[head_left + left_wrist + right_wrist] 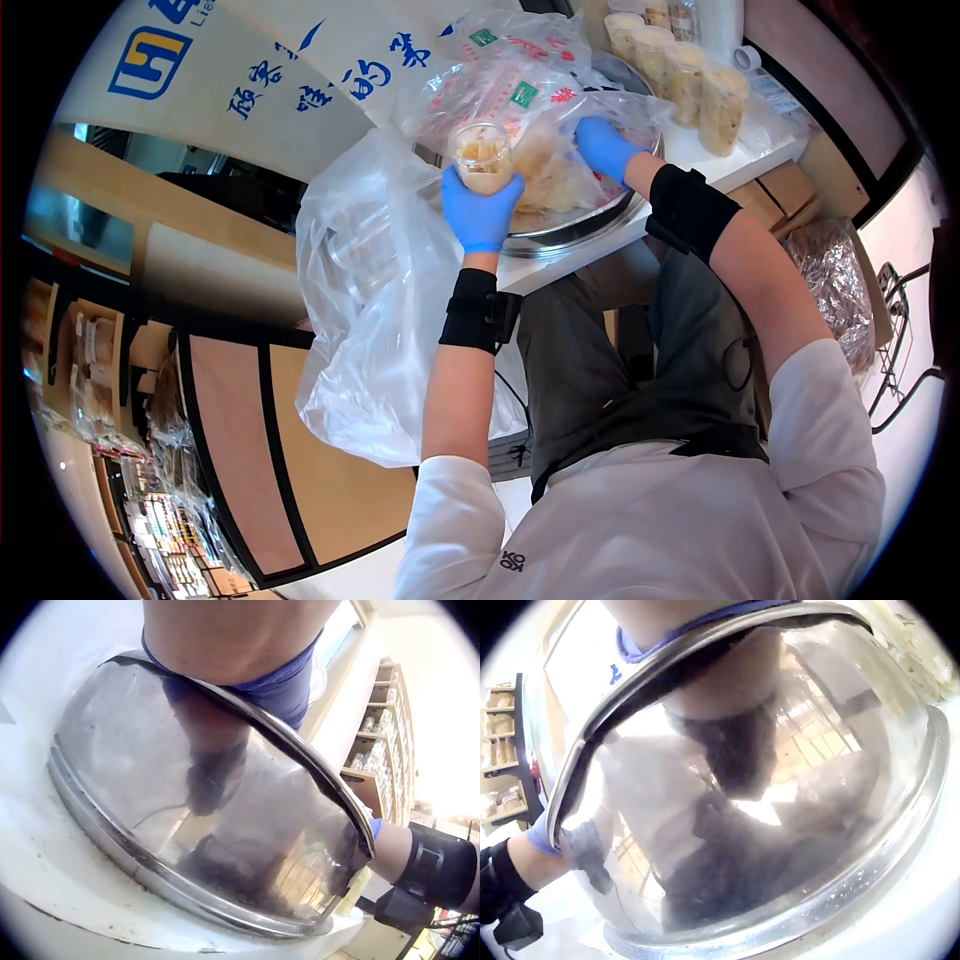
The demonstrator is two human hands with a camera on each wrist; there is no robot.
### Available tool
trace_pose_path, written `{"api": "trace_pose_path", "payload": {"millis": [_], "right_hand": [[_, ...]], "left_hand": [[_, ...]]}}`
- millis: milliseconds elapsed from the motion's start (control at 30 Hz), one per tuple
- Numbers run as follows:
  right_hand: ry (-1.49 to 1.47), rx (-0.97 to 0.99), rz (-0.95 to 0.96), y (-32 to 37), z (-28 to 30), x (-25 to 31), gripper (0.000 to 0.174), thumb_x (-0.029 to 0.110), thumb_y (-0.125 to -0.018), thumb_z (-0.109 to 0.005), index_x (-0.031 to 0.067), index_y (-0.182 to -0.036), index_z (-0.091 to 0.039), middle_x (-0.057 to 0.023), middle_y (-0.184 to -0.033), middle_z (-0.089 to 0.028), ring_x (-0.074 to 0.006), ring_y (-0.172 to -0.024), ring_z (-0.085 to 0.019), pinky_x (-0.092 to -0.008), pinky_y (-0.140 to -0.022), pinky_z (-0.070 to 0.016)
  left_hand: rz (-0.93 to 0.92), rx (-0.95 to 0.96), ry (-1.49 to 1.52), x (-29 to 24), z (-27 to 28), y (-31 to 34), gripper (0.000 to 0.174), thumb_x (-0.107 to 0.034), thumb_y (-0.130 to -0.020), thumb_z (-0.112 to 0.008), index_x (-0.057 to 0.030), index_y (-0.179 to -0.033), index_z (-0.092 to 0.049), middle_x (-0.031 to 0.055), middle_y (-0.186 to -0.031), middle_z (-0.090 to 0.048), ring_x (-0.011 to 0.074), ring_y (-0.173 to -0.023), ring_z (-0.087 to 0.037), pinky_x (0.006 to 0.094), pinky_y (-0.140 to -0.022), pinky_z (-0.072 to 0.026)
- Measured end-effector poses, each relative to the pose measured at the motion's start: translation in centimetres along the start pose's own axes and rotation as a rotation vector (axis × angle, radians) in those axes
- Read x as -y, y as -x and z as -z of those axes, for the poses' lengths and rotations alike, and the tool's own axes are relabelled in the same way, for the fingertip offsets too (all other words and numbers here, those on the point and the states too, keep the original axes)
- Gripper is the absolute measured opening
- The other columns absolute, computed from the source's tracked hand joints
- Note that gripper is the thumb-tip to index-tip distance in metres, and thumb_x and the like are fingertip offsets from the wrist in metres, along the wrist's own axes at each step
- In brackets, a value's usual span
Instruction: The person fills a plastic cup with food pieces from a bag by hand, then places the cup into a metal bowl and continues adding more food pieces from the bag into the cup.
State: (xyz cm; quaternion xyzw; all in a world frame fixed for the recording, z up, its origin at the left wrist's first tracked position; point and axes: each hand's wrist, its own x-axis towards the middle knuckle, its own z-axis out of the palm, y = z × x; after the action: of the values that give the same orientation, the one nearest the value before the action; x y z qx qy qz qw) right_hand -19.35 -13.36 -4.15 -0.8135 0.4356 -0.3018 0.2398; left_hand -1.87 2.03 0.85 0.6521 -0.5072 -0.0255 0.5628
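1. One clear cup (pixel 483 160) of pale food is at the upper centre of the head view; the left hand (pixel 480 215) curls fingers and thumb around its lower part.
2. It looks light and thin-walled, likely to dent if squeezed and perhaps slippery; low on the sides seems the best hold.
3. At upper right of centre, the right hand (pixel 605 150) is over the metal bowl (pixel 840 847), near a limp plastic bag (pixel 480 95); I cannot tell whether its fingers pinch anything.
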Motion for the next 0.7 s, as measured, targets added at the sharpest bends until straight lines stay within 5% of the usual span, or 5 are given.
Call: {"api": "trace_pose_path", "payload": {"millis": [233,400,700], "right_hand": [[0.397,0.225,0.119,1.8,3.5,1.3,0.019,0.013,-0.075,-0.063,0.0019,-0.091,-0.065,-0.0214,-0.099,-0.065,-0.0379,-0.091,-0.063,-0.0433,-0.079,-0.0500],[0.286,0.041,0.192,1.3,3.3,0.8,0.018,0.014,-0.078,-0.062,0.0025,-0.090,-0.065,-0.0213,-0.093,-0.065,-0.0378,-0.087,-0.063,-0.0438,-0.078,-0.0498],[0.281,0.034,0.198,2.0,4.8,3.2,0.020,0.019,-0.080,-0.059,0.0026,-0.089,-0.066,-0.0183,-0.091,-0.066,-0.0359,-0.087,-0.063,-0.0431,-0.079,-0.0498]], "left_hand": [[-0.021,0.041,0.045,0.7,-0.3,-0.2,0.071,-0.030,-0.055,-0.083,0.0015,-0.110,-0.051,0.0155,-0.102,-0.061,0.0270,-0.092,-0.062,0.0359,-0.082,-0.0495],[0.037,0.062,0.055,0.0,0.0,0.1,0.073,-0.031,-0.055,-0.082,0.0021,-0.113,-0.050,0.0166,-0.105,-0.060,0.0277,-0.095,-0.061,0.0357,-0.084,-0.0490],[0.003,0.071,-0.015,0.2,0.3,0.0,0.077,-0.033,-0.057,-0.081,0.0017,-0.117,-0.049,0.0174,-0.111,-0.058,0.0292,-0.101,-0.060,0.0369,-0.087,-0.0480]]}}
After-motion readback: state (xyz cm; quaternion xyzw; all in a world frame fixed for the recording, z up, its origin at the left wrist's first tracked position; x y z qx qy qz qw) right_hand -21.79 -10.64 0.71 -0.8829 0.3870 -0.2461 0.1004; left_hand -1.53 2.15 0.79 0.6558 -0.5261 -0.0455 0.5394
